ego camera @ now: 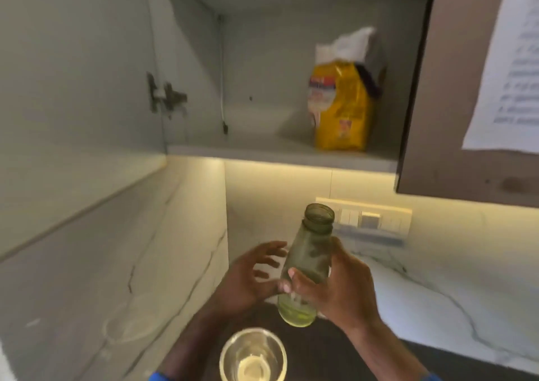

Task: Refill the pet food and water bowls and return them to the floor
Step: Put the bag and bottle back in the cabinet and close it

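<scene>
My right hand [332, 287] is shut on a green-tinted glass bottle [309, 261], uncapped, held upright and slightly tilted above the counter, with a little liquid at its bottom. My left hand [250, 275] hovers just left of the bottle, fingers spread, holding nothing. Below the hands a clear glass bowl [253, 354] stands on the dark counter. A yellow pet food bag [341, 106], top folded open, stands on the shelf of the open wall cabinet above.
The open cabinet door [73, 89] swings out at the left with its hinge showing. A closed brown cabinet [455, 89] carrying a printed sheet hangs at the right. A switch panel [367, 217] sits on the lit marble backsplash.
</scene>
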The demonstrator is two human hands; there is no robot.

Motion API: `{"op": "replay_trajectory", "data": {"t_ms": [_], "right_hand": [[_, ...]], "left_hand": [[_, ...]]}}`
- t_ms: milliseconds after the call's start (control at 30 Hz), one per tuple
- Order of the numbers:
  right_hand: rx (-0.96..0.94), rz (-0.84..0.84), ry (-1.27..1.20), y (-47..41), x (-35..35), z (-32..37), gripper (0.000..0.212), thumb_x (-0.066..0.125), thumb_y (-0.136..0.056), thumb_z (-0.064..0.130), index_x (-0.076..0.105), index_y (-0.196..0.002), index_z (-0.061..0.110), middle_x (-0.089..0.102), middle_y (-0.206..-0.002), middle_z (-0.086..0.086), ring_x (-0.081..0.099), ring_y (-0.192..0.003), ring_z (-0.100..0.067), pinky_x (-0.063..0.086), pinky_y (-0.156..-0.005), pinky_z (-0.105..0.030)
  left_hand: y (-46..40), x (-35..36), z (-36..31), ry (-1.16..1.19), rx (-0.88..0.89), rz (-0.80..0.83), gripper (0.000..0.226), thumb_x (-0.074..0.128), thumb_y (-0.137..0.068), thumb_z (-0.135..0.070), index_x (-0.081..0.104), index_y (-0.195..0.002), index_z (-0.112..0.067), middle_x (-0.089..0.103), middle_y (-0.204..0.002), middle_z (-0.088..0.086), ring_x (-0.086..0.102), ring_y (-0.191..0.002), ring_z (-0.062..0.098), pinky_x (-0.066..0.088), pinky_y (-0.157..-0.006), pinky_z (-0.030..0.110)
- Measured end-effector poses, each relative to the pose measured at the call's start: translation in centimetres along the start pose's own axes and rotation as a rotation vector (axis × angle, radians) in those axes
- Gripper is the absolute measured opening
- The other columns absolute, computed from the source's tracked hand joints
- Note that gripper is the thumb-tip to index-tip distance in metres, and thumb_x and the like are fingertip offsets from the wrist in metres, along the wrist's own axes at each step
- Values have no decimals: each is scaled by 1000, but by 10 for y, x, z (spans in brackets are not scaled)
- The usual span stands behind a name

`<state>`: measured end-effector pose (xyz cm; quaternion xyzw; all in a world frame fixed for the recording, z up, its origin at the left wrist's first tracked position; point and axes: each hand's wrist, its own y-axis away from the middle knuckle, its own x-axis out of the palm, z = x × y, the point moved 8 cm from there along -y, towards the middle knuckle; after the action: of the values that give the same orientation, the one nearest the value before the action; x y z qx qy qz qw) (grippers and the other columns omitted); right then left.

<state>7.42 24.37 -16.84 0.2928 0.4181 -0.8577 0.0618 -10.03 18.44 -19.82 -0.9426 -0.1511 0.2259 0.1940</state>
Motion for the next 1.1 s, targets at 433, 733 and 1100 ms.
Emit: {"op": "replay_trajectory", "data": {"t_ms": [433, 733, 1100], "right_hand": [[-142, -182, -39, -155, -139, 182, 56, 71, -81, 63, 59, -120, 25, 68, -100, 4, 67, -89, -18, 55, -74, -29], [5, -173, 187, -261, -106, 182, 84, 57, -76, 79, 49, -130, 15, 69, -108, -8, 69, -93, -30, 62, -82, -44], [81, -69, 309, -306, -37, 143, 81, 60, -85, 72, 47, -133, 9, 67, -118, -13, 67, -105, -33, 47, -74, -35]], "left_hand": [[-68, -135, -150, -955, 396, -546, 50, 54, -93, -43, 58, -140, -27, 63, -136, -1, 54, -129, 26, 48, -106, 42], [-118, -158, -134, -782, 142, -315, 22, 61, -93, -32, 79, -103, -26, 74, -102, 1, 69, -99, 19, 52, -82, 25], [-153, -158, -126, -887, -72, -134, 27, 58, -94, -23, 73, -112, -11, 73, -119, 5, 66, -111, 24, 50, -94, 29]]}}
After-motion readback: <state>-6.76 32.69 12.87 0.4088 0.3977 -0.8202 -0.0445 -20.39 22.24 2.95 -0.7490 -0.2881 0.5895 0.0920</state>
